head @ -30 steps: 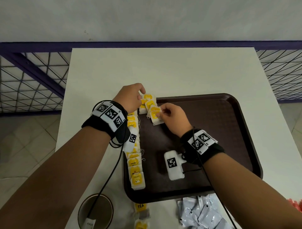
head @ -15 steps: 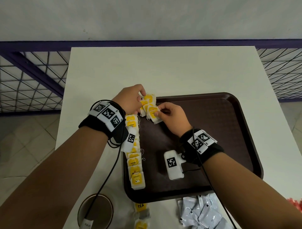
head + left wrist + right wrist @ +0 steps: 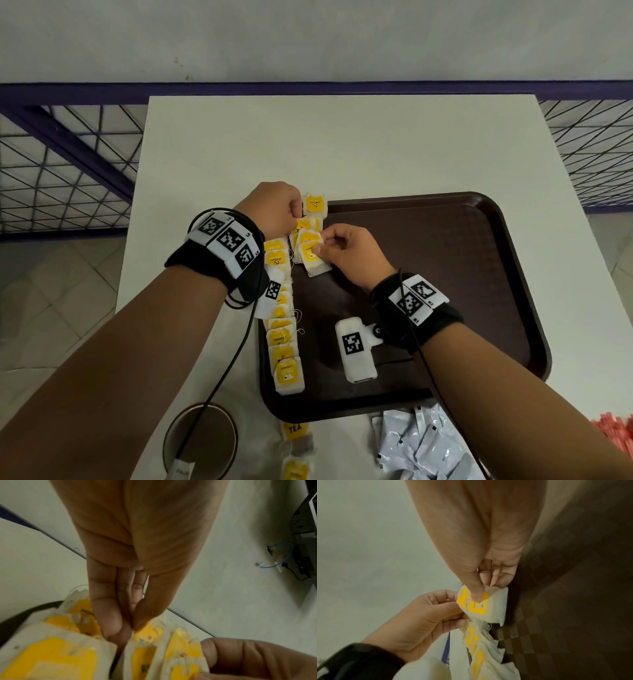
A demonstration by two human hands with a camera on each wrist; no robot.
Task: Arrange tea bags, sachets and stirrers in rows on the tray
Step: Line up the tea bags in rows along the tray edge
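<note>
A dark brown tray (image 3: 445, 274) lies on the white table (image 3: 342, 144). A row of yellow-labelled tea bags (image 3: 284, 342) runs along the tray's left edge, ending in a loose overlapping cluster (image 3: 310, 229) at the far end. My left hand (image 3: 294, 217) has its fingers curled and pinches a tea bag (image 3: 144, 655) in that cluster between thumb and fingertips (image 3: 111, 626). My right hand (image 3: 320, 245) pinches another tea bag (image 3: 494, 608), thumb on its yellow label, held just right of the row. Strings tangle the cluster's bags together.
White sachets (image 3: 421, 445) lie heaped on the table in front of the tray. Red stirrers (image 3: 613, 431) show at the right edge. A brown cup (image 3: 202, 438) stands front left, with loose tea bags (image 3: 294, 431) beside it. A purple mesh railing (image 3: 68, 164) borders the table.
My right hand has shifted its tea bag slightly left toward the row. My left hand's fingers have closed in on the cluster at the far end.
</note>
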